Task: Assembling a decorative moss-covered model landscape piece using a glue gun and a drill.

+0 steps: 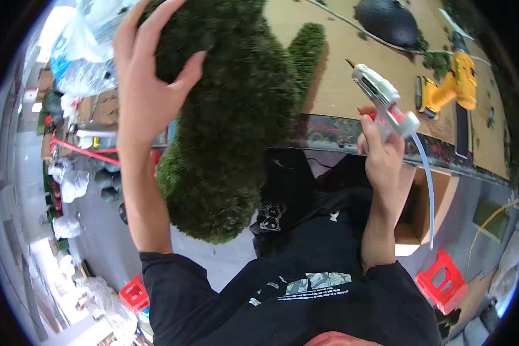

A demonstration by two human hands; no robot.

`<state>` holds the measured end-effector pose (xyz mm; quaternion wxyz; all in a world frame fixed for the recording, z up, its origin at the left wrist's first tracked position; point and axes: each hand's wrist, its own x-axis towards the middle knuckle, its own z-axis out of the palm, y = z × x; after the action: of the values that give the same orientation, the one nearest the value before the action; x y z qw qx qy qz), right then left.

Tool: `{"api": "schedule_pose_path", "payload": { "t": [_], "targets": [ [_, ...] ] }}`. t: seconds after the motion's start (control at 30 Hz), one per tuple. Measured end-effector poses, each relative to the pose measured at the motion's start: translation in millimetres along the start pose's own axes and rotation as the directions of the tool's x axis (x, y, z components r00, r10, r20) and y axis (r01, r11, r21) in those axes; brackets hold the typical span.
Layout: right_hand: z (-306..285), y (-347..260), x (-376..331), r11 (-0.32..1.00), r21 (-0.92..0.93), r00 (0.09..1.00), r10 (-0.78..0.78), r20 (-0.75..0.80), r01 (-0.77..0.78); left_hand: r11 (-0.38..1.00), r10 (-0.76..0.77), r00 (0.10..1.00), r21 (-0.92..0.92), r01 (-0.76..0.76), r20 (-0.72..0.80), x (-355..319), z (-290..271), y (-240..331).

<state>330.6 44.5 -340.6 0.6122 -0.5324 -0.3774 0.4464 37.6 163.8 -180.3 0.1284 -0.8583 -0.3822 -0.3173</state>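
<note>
A large, rounded form covered in dark green artificial grass (230,109) leans over the near edge of the table, with a narrow grassy limb sticking out at its right. Against its upper left side lies my left hand (150,86), fingers spread and thumb apart; its fingertips reach the top rim of the picture. My right hand (382,155) is closed round the handle of a white hot glue gun (380,86), whose nozzle points up and left over the table, apart from the grass. From the gun's rear hangs a long, pale glue stick (429,184).
On the cardboard-covered table (343,75) lie a yellow cordless drill (458,81), a black dome-shaped piece (386,23) and a pale cable. Below stand an open cardboard box (424,207) and red plastic stools (444,282). Plastic bags (83,57) crowd the left.
</note>
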Motion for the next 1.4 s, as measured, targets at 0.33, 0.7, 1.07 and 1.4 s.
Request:
{"api": "schedule_pose_path", "payload": {
  "t": [0.33,0.7,1.07,1.4],
  "targets": [
    [-50.5,56.3,85.7,0.904,0.256,0.934,0.358,-0.011,-0.343,0.995,0.02,0.999,0.094,-0.022,0.028,1.7,3.8,-0.1],
    [-90.6,26.9,154.6,0.775,-0.613,0.986,-0.155,0.052,0.155,0.991,0.008,0.998,0.131,-0.016,0.056,3.2,-1.3,1.6],
    [-53.1,77.5,305.9,0.321,-0.88,0.934,-0.186,0.305,0.351,0.989,-0.013,0.998,0.146,0.005,0.056,2.8,-1.2,4.6],
    [-45.4,-26.9,183.4,0.981,0.101,0.904,-0.192,0.383,0.166,0.984,0.028,0.999,0.176,-0.036,0.044,2.3,1.8,-4.0]
  ]
}}
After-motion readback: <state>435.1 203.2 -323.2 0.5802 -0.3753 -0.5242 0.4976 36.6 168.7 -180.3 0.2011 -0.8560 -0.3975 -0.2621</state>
